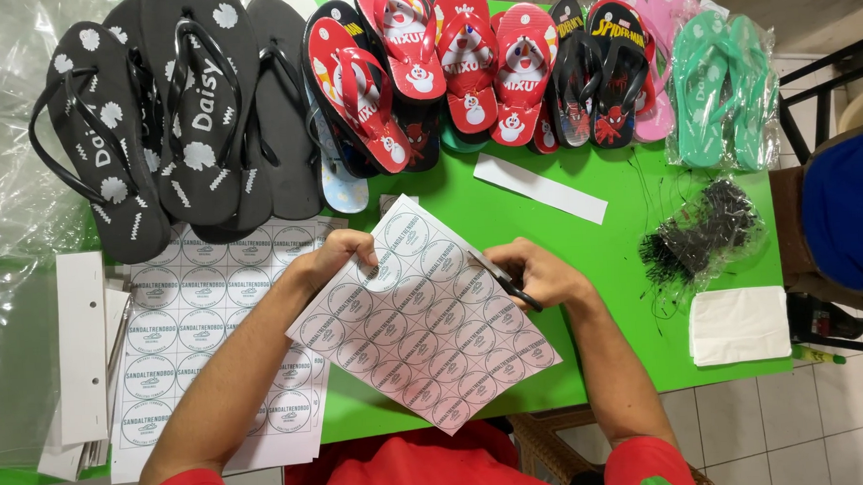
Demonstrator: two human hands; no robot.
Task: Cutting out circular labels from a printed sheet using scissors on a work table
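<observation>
The left hand (340,259) pinched the white paper sheet of round printed labels (420,316) taut above the green table (587,255), while the right hand (539,272) gripped black-handled scissors (503,280) at its edge.

A green table (587,255) is seen. Flip-flops (395,69) are lined along its far edge; a white strip (540,187), a bag of black ties (705,232), a white napkin (740,324) and label sheets (193,330) are laid on it.
</observation>
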